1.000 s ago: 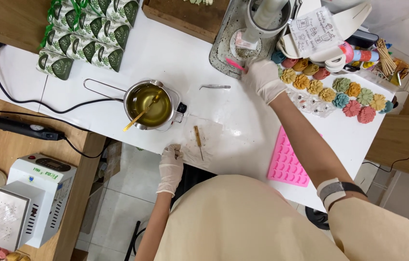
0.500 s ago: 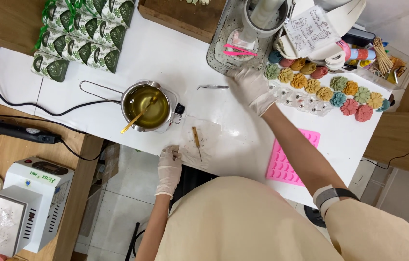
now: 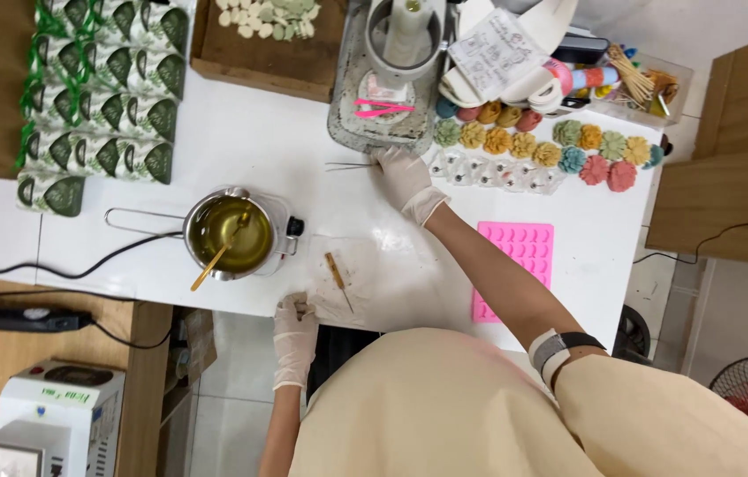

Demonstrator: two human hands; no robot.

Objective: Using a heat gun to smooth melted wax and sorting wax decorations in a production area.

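Thin metal tweezers [image 3: 349,165] lie on the white tabletop [image 3: 241,146], touched by the gloved right hand [image 3: 402,175]; its grip looks loose. The left hand [image 3: 294,320] pinches a clear sheet [image 3: 352,283]. Green-labelled packets [image 3: 100,97] lie in rows at the far left.

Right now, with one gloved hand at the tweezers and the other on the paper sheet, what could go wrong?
1. The right hand reaches past the pot of yellow liquid; the forearm swinging back might knock the pot or its stirring stick.
2. The left hand pins the paper sheet at the table edge; a tug could roll the small tool off.
3. The tweezers are thin and may slip in gloved fingers.
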